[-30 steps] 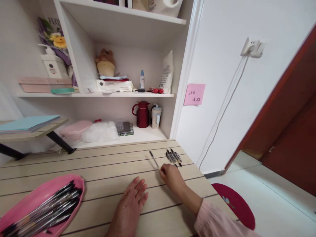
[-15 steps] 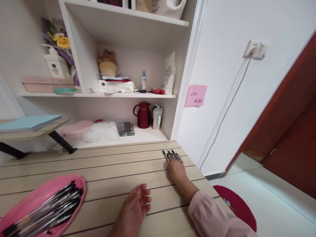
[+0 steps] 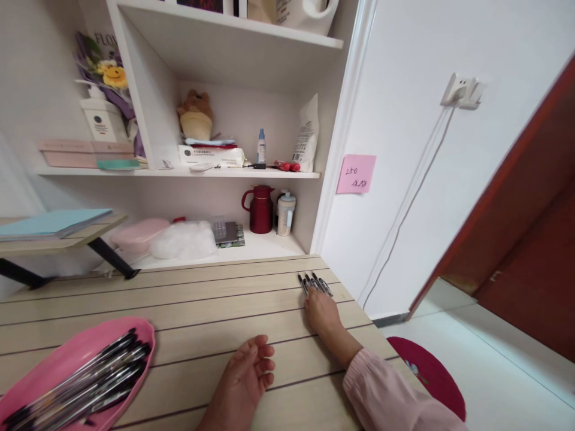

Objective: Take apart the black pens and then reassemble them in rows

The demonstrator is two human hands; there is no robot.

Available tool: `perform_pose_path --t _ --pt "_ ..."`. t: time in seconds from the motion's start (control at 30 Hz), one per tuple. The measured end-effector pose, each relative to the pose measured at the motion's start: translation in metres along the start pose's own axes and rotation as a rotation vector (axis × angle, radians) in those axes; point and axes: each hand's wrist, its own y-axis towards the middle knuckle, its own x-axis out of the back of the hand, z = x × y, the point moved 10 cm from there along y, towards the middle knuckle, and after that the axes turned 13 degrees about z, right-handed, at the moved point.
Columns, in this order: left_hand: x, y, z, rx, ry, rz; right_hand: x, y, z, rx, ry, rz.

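My right hand [image 3: 322,312] reaches to a small row of black-capped pens [image 3: 317,282] lying side by side near the table's right edge. Its fingers are closed on the leftmost pen [image 3: 301,284]; the lower ends of the pens are hidden behind the hand. Palm turned inward, my left hand [image 3: 246,374] rests over the front middle of the table, its fingers loosely curled and apart, holding nothing. To its left, a pink oval tray [image 3: 67,353] contains many similar clear-barrelled pens [image 3: 99,380] in a loose pile.
The wood-look table [image 3: 193,317] meets a white shelf unit [image 3: 251,254] holding a red jug [image 3: 261,209] and a cup [image 3: 286,214]. A small raised stand [image 3: 108,222] carries blue paper [image 3: 49,222] at left. Right of the table is a dark red round stool [image 3: 431,374].
The leftmost pen of the row has shifted slightly right, closer to the others, with my right hand at it. My left hand has barely moved.
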Motion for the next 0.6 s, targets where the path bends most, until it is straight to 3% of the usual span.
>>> perform_pose_path --t 0.2,0.6 --pt "-0.0028 -0.0011 -0.0009 -0.005 0.011 0.017 0.0067 -0.0019 -0.0052 0.007 0.036 -0.075" --pt "-0.0052 -0.004 -0.0041 -0.016 0.034 -0.012 -0.0005 -0.0038 -0.001 -0.009 0.019 0.01"
